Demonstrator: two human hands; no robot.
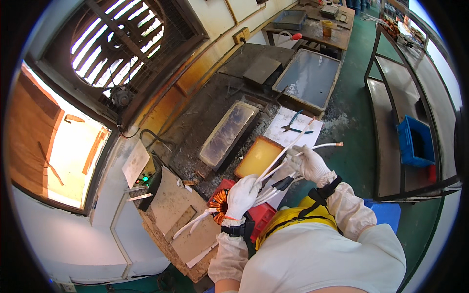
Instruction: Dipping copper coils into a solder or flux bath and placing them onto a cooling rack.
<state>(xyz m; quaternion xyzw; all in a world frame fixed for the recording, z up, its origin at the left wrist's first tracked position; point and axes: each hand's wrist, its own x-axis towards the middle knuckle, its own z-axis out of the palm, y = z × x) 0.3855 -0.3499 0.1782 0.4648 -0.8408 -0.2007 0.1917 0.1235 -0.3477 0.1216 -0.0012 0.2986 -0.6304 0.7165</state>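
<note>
My left hand point(243, 196), in a white glove, is closed around a toroidal coil point(220, 202) wound with copper-coloured wire. White-sleeved leads come out of the coil on both sides. My right hand point(312, 166), also gloved, grips one of these white leads point(325, 145), whose bare copper-coloured end points right. Another lead rises between my hands toward the pliers. Beyond them lies a shallow tray of yellow material point(259, 156). Under my left hand stands a red plastic bin point(262, 215). Dark-handled pliers point(294, 124) rest open on a white sheet point(278, 128).
A long metal pot point(229, 132) with a dull silvery surface sits on the dark, crusted bench. Behind it are a grey liquid-filled tray point(311, 75) and a metal box point(262, 70). A rack point(388, 110) with a blue crate point(415, 140) stands right. A fan point(117, 41) fills the upper left.
</note>
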